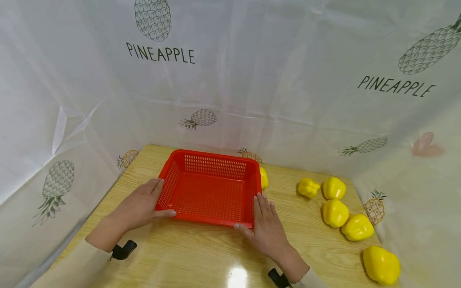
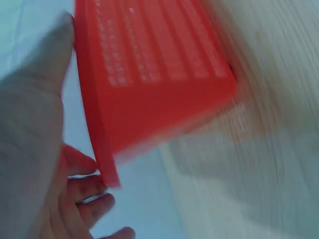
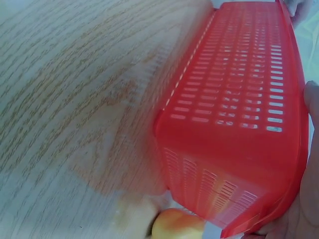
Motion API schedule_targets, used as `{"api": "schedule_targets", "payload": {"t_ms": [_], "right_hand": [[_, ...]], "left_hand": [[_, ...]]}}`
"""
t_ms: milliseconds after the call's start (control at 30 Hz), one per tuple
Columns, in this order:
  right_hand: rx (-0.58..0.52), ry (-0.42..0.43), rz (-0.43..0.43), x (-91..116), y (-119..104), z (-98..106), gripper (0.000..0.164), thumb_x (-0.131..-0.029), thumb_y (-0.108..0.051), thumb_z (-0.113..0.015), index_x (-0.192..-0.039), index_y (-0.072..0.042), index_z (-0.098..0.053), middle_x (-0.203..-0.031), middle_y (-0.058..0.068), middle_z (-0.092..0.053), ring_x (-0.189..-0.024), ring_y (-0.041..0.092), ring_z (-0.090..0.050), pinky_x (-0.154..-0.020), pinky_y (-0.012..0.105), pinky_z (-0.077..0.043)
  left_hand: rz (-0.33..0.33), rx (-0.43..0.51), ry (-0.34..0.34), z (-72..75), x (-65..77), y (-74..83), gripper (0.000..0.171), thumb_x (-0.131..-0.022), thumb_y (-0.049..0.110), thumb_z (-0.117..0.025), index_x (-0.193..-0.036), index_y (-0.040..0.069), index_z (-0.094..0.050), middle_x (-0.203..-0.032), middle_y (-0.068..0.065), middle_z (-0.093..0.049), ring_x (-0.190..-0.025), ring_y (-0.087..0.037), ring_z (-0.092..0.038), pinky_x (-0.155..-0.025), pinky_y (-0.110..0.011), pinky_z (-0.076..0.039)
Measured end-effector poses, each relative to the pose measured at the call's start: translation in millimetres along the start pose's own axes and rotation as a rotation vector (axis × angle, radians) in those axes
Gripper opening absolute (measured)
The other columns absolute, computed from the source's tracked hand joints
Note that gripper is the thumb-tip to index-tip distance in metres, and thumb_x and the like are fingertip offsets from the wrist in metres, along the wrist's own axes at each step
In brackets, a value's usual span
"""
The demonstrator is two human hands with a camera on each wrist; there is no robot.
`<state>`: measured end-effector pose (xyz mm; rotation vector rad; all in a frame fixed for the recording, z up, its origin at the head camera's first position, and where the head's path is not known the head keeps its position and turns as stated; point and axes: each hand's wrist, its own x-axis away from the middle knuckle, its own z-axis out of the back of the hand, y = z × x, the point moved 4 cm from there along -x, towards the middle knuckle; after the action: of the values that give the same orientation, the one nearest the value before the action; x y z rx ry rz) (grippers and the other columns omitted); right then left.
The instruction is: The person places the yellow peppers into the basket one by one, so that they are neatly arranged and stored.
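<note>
A red plastic basket with slotted walls stands on the wooden table, nothing inside it. My left hand touches its front left corner, the thumb over the front rim and the fingers along the left side. At the front right corner, my right hand lies with straight fingers against the right side and its thumb at the front rim. The left wrist view is blurred; fingers show beside the basket's rim. Behind the basket's right wall, a yellow bell pepper is partly hidden.
Several yellow bell peppers lie along the right of the table. One pepper sits apart near the front right. White sheeting printed with pineapples hangs behind and on both sides of the table.
</note>
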<state>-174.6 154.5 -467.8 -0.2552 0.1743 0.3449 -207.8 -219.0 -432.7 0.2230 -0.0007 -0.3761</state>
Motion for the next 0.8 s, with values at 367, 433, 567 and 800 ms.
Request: {"api": "schedule_targets", "payload": {"t_ms": [367,433,567,800], "right_hand": [[0.003,-0.014,0.004,2,0,1,0.105,-0.099,-0.074,-0.051,-0.16,0.01,-0.033,-0.17,0.028,-0.028,-0.159,0.046,-0.025,-0.129,0.059,-0.022],[0.004,-0.013,0.007,3,0,0,0.105,-0.099,-0.074,-0.05,-0.16,0.01,-0.033,-0.17,0.028,-0.028,-0.159,0.046,-0.025,-0.129,0.059,-0.022],[0.001,-0.013,0.018,4,3,2,0.104,-0.1,-0.075,-0.049,-0.16,0.009,-0.035,-0.17,0.026,-0.029,-0.159,0.044,-0.026,-0.129,0.059,-0.023],[-0.078,0.039,0.091,-15,32,28,0.076,-0.105,-0.051,-0.061,-0.15,0.009,-0.05,-0.155,0.027,-0.051,-0.145,0.046,-0.049,-0.124,0.062,-0.034]], "left_hand": [[-0.036,0.068,-0.105,-3.8,-8.1,-18.9,0.128,-0.088,0.083,-0.059,-0.163,-0.012,-0.019,-0.173,-0.031,-0.013,-0.158,-0.052,-0.016,-0.126,-0.069,-0.019],[-0.031,0.074,-0.114,-4.6,-7.9,-20.4,0.129,-0.088,0.084,-0.059,-0.164,-0.011,-0.017,-0.173,-0.03,-0.012,-0.159,-0.052,-0.014,-0.126,-0.069,-0.017],[-0.028,0.079,-0.13,-7.0,-8.9,-22.6,0.129,-0.087,0.085,-0.058,-0.165,-0.009,-0.014,-0.175,-0.028,-0.009,-0.16,-0.05,-0.012,-0.127,-0.068,-0.015],[-0.029,0.072,-0.142,-8.9,-10.3,-24.4,0.13,-0.087,0.086,-0.057,-0.165,-0.008,-0.013,-0.175,-0.027,-0.008,-0.161,-0.048,-0.011,-0.127,-0.067,-0.016]]}}
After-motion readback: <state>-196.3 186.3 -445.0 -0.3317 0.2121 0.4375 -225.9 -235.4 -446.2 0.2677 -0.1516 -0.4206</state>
